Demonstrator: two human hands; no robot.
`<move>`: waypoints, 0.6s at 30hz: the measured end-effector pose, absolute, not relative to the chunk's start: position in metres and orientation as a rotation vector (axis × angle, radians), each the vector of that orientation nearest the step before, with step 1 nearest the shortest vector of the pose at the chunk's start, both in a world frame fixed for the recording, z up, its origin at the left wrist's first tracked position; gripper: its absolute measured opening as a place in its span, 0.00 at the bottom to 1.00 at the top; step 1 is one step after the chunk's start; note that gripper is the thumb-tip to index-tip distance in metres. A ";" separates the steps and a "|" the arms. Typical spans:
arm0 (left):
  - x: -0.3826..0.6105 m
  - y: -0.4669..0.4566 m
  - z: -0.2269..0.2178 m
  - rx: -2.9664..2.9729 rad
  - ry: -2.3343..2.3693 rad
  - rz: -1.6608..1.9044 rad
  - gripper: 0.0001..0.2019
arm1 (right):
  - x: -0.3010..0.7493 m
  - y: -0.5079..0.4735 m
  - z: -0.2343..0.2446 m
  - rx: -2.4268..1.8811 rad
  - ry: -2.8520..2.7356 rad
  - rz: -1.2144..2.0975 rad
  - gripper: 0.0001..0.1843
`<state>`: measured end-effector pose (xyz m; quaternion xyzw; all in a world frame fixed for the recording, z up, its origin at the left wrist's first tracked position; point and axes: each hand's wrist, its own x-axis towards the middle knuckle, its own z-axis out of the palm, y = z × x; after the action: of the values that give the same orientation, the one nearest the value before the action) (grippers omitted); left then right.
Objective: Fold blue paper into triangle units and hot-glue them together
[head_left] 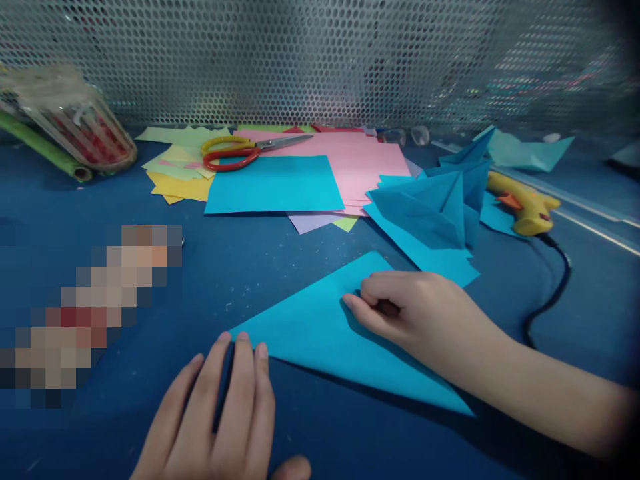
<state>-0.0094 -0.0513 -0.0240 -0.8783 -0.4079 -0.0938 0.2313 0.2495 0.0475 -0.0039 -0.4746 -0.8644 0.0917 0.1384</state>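
A sheet of blue paper (320,327), folded into a triangle, lies on the dark blue table in front of me. My left hand (220,407) rests flat at its left corner, fingers stretched out and fingertips on the tip of the paper. Over the paper's right part is my right hand (400,307), its fingers curled in and the thumb near the bent index finger; nothing shows in its grip. Whether the right hand presses on the paper or hovers just above it, I cannot tell.
Yellow-and-red scissors (233,153) lie across a blue sheet (275,187) and pink paper (370,160). Folded blue paper shapes (435,207) stand at right, beside a yellow glue gun (525,203) with a black cord. A jar (85,127) and green roll (45,147) sit far left.
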 end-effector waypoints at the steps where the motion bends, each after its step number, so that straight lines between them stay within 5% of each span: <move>1: -0.009 -0.052 -0.025 -2.400 -1.145 -0.259 0.32 | 0.249 0.047 -0.004 -1.367 -2.500 0.259 0.24; 18: -0.007 -0.049 -0.017 -2.394 -1.129 -0.184 0.25 | 0.245 0.047 0.003 -1.572 -2.490 0.373 0.24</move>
<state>-0.0066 -0.0489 -0.0175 -0.8755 -0.4129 -0.0672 0.2419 0.2447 0.0473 0.0027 -0.5278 -0.8357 0.1251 0.0867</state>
